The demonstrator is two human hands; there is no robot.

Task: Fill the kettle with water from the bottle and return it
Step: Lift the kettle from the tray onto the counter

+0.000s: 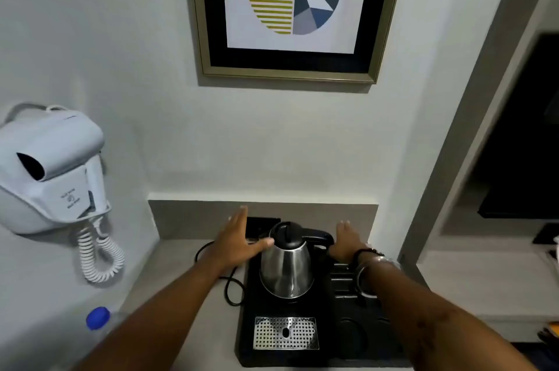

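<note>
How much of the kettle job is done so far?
Nothing looks done yet. The kettle sits lid shut on the black tray, and the bottle is capped. Right now the left hand and right hand reach open around the kettle. Opening, pouring and returning remain.

The bottle (101,320) at seven o'clock is mostly hidden behind the left forearm (only its blue cap is seen clearly). The kettle (286,265) handle is partly covered by the right hand (344,242). The framed picture (290,7) is cut off at twelve o'clock.
</note>
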